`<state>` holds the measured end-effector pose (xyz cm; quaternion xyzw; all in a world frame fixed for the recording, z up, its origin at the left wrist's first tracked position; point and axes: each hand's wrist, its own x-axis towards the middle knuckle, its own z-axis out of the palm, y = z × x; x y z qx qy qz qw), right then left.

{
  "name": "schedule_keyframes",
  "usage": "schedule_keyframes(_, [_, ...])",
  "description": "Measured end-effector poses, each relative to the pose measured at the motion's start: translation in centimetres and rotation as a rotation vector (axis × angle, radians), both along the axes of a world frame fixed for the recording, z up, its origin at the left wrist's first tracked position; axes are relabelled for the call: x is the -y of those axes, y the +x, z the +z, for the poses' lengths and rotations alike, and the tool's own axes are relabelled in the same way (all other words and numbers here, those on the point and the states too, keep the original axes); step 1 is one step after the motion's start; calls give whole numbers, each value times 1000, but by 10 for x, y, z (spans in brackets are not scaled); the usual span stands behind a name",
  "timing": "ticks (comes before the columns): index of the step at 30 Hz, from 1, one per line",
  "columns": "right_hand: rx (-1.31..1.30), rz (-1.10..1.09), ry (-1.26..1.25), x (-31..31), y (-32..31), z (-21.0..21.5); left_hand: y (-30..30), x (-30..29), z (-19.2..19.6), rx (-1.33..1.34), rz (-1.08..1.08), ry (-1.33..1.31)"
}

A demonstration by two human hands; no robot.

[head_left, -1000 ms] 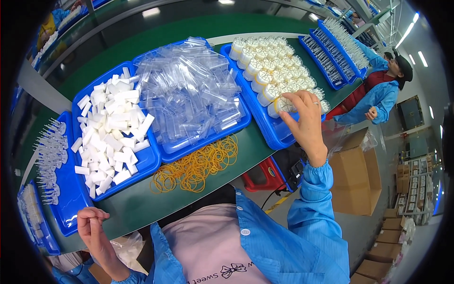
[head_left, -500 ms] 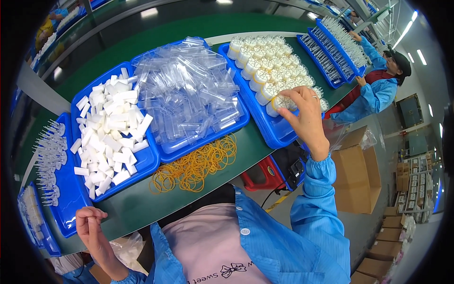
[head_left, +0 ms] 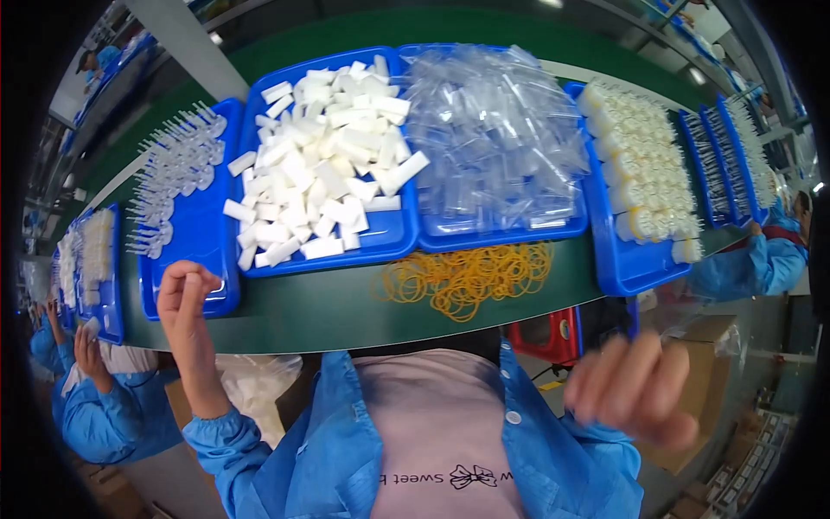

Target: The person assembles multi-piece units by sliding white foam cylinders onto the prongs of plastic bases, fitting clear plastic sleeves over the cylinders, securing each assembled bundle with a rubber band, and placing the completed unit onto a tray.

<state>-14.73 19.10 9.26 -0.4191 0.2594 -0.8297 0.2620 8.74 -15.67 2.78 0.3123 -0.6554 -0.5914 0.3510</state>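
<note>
I see the left hand [head_left: 184, 304] at the near end of a long blue tray [head_left: 188, 227] of clear spiky parts [head_left: 177, 177], fingers curled toward the thumb; I cannot tell whether they grip anything, or whether the hand touches the tray. The right hand [head_left: 629, 389] is a blur in front of the green table [head_left: 324, 322], fingers partly bent, and I cannot tell if they hold anything; beyond it sits a blue bin [head_left: 635, 270] of white cups [head_left: 641, 169]; yellow rubber bands [head_left: 467, 275] lie further left.
</note>
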Motion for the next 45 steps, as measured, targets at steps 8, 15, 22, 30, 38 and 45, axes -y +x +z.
schedule_keyframes(8, [161, 734, -216, 35, 10, 55, 32, -6, -8, 0, 53, 11])
schedule_keyframes(15, [236, 651, -126, 18, 20, 65, 30, -8, -5, -1, 52, 13])
schedule_keyframes(22, [-229, 399, -187, 38, -5, 27, 11, 18, 10, 90, 34, -140])
schedule_keyframes(30, [-985, -317, 592, 148, -67, -16, -37, 84, 1, 431, 53, -869])
schedule_keyframes(38, [-1879, -591, 723, 179, -69, -58, -75, 125, -8, 692, 89, -1370])
schedule_keyframes(45, [-1980, -508, 767, 180, -56, -55, -96, 149, -13, 886, 111, -1537])
